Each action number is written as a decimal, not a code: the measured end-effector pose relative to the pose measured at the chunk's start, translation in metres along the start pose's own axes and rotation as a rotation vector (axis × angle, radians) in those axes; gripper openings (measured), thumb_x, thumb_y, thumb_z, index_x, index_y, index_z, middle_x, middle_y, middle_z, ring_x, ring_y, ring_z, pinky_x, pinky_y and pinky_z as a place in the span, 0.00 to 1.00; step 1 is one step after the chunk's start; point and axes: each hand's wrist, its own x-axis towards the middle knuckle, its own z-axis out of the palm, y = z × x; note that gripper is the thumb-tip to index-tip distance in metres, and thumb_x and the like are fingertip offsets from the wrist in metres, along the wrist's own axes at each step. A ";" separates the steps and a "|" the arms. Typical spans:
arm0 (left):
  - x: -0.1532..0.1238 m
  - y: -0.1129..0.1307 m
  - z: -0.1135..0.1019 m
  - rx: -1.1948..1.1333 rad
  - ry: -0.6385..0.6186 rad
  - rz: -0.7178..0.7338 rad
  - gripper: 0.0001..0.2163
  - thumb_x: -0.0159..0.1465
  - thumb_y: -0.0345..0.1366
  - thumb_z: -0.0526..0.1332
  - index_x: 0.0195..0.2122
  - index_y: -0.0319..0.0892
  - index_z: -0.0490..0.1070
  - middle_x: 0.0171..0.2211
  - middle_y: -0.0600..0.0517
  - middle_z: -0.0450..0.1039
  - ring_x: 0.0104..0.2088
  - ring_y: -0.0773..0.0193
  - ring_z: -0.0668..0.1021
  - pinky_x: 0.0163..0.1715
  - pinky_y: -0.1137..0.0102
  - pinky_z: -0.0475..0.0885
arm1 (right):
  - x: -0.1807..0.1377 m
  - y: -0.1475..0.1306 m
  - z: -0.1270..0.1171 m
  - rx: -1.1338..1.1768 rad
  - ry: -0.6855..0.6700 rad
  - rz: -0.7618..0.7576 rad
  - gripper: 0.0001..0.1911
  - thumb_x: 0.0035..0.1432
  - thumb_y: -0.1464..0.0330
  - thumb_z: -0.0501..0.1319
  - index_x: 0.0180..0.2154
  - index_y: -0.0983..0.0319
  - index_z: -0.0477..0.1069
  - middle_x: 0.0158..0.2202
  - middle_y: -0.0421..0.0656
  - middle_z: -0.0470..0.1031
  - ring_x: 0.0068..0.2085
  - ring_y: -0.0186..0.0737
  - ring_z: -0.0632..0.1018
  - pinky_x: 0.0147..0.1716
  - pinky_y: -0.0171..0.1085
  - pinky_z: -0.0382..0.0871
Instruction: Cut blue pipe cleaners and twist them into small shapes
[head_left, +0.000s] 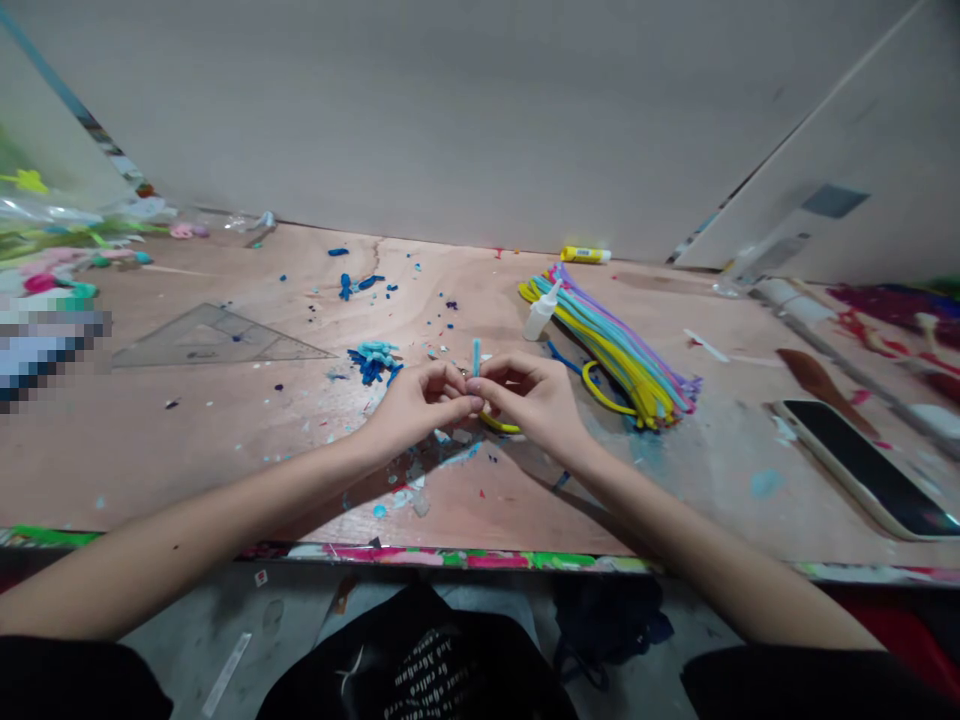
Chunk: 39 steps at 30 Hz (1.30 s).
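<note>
Craft workshop — paint-flecked bench [187, 470], pipe cleaners [615, 345]

The forearms [225, 520] are extended inward from both sides, and the left hand [424, 402] and right hand [529, 400] are held curled, with the fingertips [474, 403] brought together (the wrists are slightly bent, palms turned downward).

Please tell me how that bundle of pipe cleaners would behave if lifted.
The bundle of pipe cleaners would probably feel light for its size, as the stems look thin and fuzzy. It would likely sag and splay when lifted, since no tie shows and the ends fan out.
</note>
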 end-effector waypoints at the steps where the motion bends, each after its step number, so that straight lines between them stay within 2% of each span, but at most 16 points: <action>1: 0.000 0.000 0.000 0.001 0.000 0.000 0.10 0.55 0.33 0.71 0.28 0.40 0.69 0.23 0.55 0.73 0.23 0.70 0.75 0.26 0.73 0.69 | 0.000 -0.001 0.000 0.009 0.001 0.008 0.16 0.50 0.57 0.72 0.26 0.63 0.75 0.23 0.38 0.74 0.24 0.31 0.71 0.22 0.32 0.65; 8: -0.001 -0.002 -0.001 -0.006 -0.029 -0.004 0.10 0.57 0.35 0.70 0.29 0.41 0.68 0.25 0.53 0.75 0.24 0.69 0.77 0.27 0.73 0.70 | 0.001 -0.002 -0.001 0.104 0.005 0.110 0.18 0.53 0.54 0.70 0.27 0.62 0.72 0.19 0.35 0.69 0.20 0.29 0.69 0.20 0.30 0.63; 16: -0.002 0.001 0.001 0.004 0.007 -0.050 0.07 0.58 0.33 0.68 0.30 0.41 0.70 0.24 0.53 0.75 0.23 0.68 0.76 0.28 0.71 0.71 | 0.001 -0.002 -0.002 0.063 0.032 0.080 0.17 0.54 0.56 0.70 0.29 0.62 0.72 0.21 0.36 0.70 0.21 0.29 0.69 0.20 0.31 0.63; 26: -0.002 -0.001 0.001 0.096 0.070 0.090 0.08 0.59 0.36 0.69 0.36 0.41 0.72 0.26 0.53 0.76 0.26 0.66 0.78 0.30 0.70 0.72 | 0.003 -0.005 -0.004 0.024 0.056 0.025 0.15 0.55 0.57 0.69 0.30 0.62 0.73 0.21 0.35 0.69 0.22 0.29 0.69 0.20 0.31 0.64; 33: -0.006 0.002 0.000 0.278 0.116 0.194 0.05 0.61 0.34 0.67 0.32 0.40 0.74 0.32 0.51 0.78 0.31 0.67 0.79 0.31 0.72 0.72 | 0.002 -0.004 -0.004 0.073 0.057 0.051 0.16 0.54 0.57 0.70 0.30 0.63 0.73 0.21 0.35 0.69 0.22 0.29 0.70 0.21 0.30 0.67; 39: -0.003 -0.002 0.000 0.173 0.091 0.169 0.07 0.60 0.36 0.68 0.34 0.40 0.72 0.30 0.51 0.79 0.29 0.67 0.79 0.28 0.73 0.71 | 0.002 -0.004 -0.004 0.120 0.059 0.099 0.17 0.53 0.55 0.70 0.30 0.62 0.73 0.22 0.37 0.73 0.23 0.31 0.74 0.24 0.31 0.70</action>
